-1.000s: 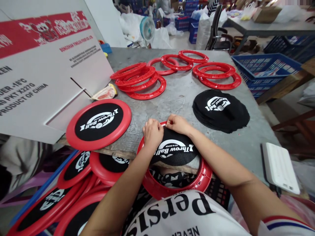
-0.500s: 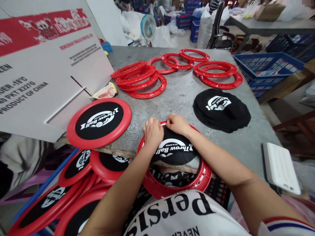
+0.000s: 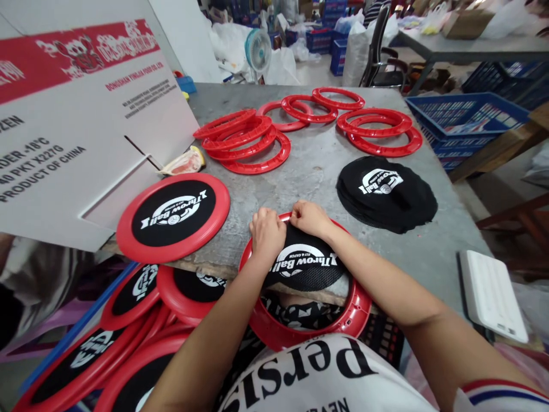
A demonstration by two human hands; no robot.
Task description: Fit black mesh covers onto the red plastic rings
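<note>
Both hands are at the far rim of a red plastic ring [image 3: 359, 312], which overhangs the table's front edge against my shirt. A black mesh disc [image 3: 306, 274] printed "Throw Ball" lies across the ring's far part; the near part of the ring is uncovered. My left hand [image 3: 268, 232] is closed on the mesh edge at the far left of the rim. Beside it, my right hand [image 3: 309, 217] is curled on the same edge, slightly to the right. Fingertips of both hands are hidden under the knuckles. At the left lies an assembled red-rimmed disc [image 3: 174, 217].
Several loose red rings [image 3: 246, 143] lie toward the back, with more rings [image 3: 377, 129] at back right. A stack of black mesh discs [image 3: 386, 194] sits to the right. Finished discs [image 3: 189, 286] pile below the left edge. A white box [image 3: 493, 294] and a large carton [image 3: 86, 126] flank me.
Hardly anything differs. Both hands keep their hold on the far rim, and the view has shifted very slightly.
</note>
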